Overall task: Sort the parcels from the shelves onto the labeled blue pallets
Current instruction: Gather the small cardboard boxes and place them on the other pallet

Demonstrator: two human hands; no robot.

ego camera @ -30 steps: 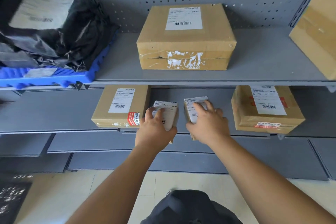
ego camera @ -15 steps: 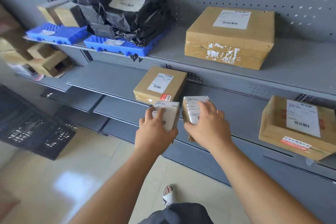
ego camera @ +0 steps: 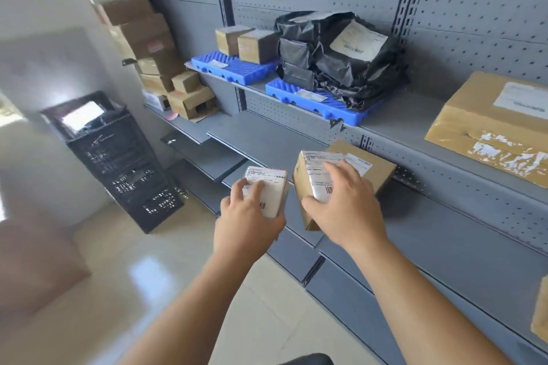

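Left hand [ego camera: 246,218] gripped small white-labelled cardboard parcel [ego camera: 269,184] | right hand [ego camera: 347,206] gripped brown cardboard parcel [ego camera: 310,176] | each label likely needed matching to blue plastic pallets [ego camera: 234,69] at upper shelf's [ego camera: 409,117] front edge

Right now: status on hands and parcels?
Left hand grips small white-labelled cardboard parcel. Right hand grips second brown labelled parcel. Both off shelf, apart. Brown cardboard box behind right.

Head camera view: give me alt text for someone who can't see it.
A person's left hand grips one small parcel, right hand another parcel, before grey shelves. On the upper shelf, one blue pallet holds two boxes, a second pallet a black bag.
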